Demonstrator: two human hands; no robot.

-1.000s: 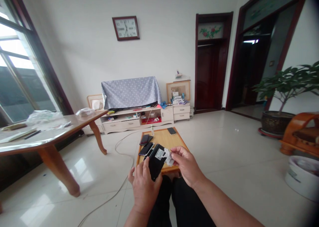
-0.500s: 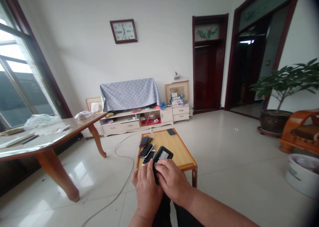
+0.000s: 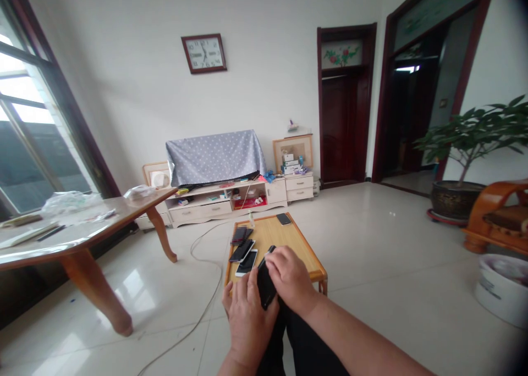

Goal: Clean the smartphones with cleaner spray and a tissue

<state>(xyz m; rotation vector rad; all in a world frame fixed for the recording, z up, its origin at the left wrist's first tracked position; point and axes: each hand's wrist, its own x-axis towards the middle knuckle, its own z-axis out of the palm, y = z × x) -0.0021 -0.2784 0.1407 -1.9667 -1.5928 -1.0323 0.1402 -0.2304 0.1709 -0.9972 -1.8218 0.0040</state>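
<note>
Tilted further onto its edge than before, the slim black smartphone (image 3: 266,286) sits gripped between both hands, over the near edge of the low bamboo table (image 3: 284,238). The left hand (image 3: 248,322) cups its lower side; the right hand (image 3: 291,278) closes over its top end, just beside a white-rimmed phone (image 3: 246,263).

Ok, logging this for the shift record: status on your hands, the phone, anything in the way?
Left hand, right hand both on black phone, held tilted. More phones on low wooden table ahead. Nothing blocking.
</note>
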